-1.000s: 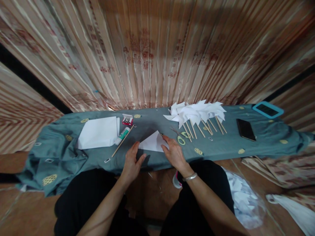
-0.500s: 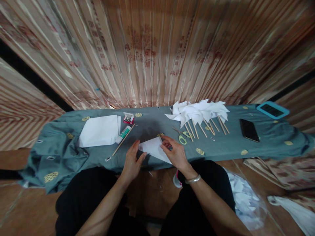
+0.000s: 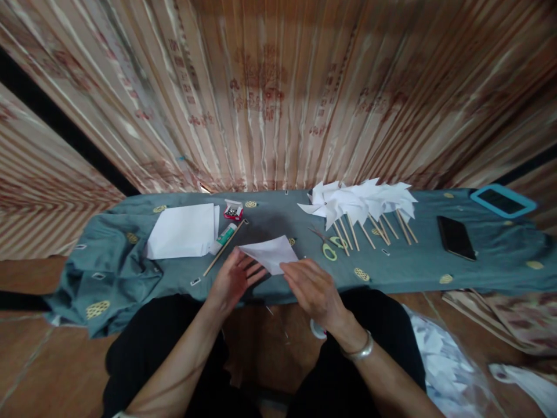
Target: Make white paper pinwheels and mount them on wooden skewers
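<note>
Fingers work above the bench [image 3: 270, 203]: those of the right hand [image 3: 314, 284] pinch the paper [image 3: 272, 253] between the hands, those of the left hand [image 3: 230, 280] spread, grip unclear. The left palm has just rolled upward, which suggests the paper is being turned.

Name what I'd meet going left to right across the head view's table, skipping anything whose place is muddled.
Stack of white sheets → small red box → white paper held by the right hand → white pinwheels → black phone → blue-framed device.
</note>
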Action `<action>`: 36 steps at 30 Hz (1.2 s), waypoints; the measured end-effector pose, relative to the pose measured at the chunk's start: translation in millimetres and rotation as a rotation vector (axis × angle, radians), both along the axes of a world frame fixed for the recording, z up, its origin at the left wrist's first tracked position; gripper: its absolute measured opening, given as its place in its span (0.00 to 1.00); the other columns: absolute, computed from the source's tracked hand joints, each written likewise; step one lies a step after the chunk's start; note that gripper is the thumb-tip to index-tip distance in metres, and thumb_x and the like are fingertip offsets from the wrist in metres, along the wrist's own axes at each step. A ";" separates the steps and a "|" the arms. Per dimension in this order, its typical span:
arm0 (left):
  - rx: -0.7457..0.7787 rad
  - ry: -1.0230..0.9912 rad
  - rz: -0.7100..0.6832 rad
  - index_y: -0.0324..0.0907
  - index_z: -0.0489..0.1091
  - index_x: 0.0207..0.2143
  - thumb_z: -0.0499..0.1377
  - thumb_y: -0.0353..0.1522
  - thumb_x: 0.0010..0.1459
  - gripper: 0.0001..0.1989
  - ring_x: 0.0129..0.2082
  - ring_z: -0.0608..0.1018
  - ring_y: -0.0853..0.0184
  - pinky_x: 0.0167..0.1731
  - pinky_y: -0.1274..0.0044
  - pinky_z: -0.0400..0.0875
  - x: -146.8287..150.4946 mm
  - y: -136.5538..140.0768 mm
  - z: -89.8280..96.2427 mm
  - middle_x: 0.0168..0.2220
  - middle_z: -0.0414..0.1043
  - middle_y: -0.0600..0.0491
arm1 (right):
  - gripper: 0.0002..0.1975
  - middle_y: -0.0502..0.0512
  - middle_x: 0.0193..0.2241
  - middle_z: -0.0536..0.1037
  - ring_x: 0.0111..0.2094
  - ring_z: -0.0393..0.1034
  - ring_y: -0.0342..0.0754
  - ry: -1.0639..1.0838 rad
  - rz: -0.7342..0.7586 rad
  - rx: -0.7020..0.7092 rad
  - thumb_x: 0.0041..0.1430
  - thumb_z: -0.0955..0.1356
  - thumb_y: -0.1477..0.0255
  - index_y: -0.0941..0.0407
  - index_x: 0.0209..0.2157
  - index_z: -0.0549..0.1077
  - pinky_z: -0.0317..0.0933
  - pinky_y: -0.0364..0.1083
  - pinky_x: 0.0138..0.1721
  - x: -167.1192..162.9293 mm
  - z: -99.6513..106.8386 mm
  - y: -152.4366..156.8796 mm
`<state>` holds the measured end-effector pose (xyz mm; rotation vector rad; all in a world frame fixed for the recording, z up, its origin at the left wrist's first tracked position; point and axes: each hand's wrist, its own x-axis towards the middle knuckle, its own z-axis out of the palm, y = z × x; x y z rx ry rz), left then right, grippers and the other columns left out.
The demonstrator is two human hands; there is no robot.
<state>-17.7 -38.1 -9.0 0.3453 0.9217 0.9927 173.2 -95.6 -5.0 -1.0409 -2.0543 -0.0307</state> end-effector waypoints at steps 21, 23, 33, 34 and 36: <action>-0.011 0.237 0.224 0.34 0.73 0.31 0.62 0.23 0.53 0.02 0.17 0.77 0.68 0.20 0.80 0.74 -7.4 -3.4 23.6 0.22 0.77 0.50 | 0.13 0.71 0.43 0.79 0.48 0.72 0.57 -0.246 -0.729 -0.553 0.60 0.63 0.78 0.63 0.45 0.74 0.60 0.52 0.51 86.4 -31.0 48.6; 0.014 0.251 0.251 0.34 0.74 0.31 0.62 0.23 0.53 0.02 0.19 0.79 0.67 0.25 0.78 0.76 -8.8 -2.6 29.4 0.23 0.78 0.50 | 0.11 0.70 0.40 0.80 0.45 0.74 0.56 -0.223 -0.729 -0.572 0.59 0.64 0.79 0.62 0.42 0.75 0.61 0.51 0.50 84.4 -30.8 47.3; 0.195 0.188 0.341 0.34 0.75 0.30 0.64 0.24 0.50 0.03 0.27 0.82 0.64 0.39 0.72 0.78 8.2 43.6 52.4 0.23 0.78 0.52 | 0.15 0.58 0.33 0.82 0.34 0.78 0.51 0.207 -0.522 -0.742 0.58 0.67 0.69 0.58 0.46 0.73 0.69 0.47 0.33 83.8 -30.0 38.2; 0.212 0.180 0.341 0.34 0.75 0.30 0.64 0.25 0.49 0.03 0.27 0.82 0.64 0.39 0.72 0.78 8.5 51.3 52.8 0.23 0.78 0.52 | 0.17 0.58 0.33 0.82 0.33 0.79 0.51 0.306 -0.478 -0.770 0.58 0.67 0.66 0.58 0.47 0.73 0.69 0.46 0.30 83.4 -28.6 37.9; 0.234 0.164 0.360 0.35 0.75 0.29 0.65 0.25 0.48 0.04 0.26 0.81 0.64 0.39 0.72 0.78 6.6 65.5 51.5 0.24 0.79 0.52 | 0.21 0.60 0.35 0.82 0.34 0.79 0.51 0.641 -0.335 -0.849 0.55 0.69 0.61 0.58 0.47 0.73 0.70 0.46 0.31 80.9 -24.7 36.9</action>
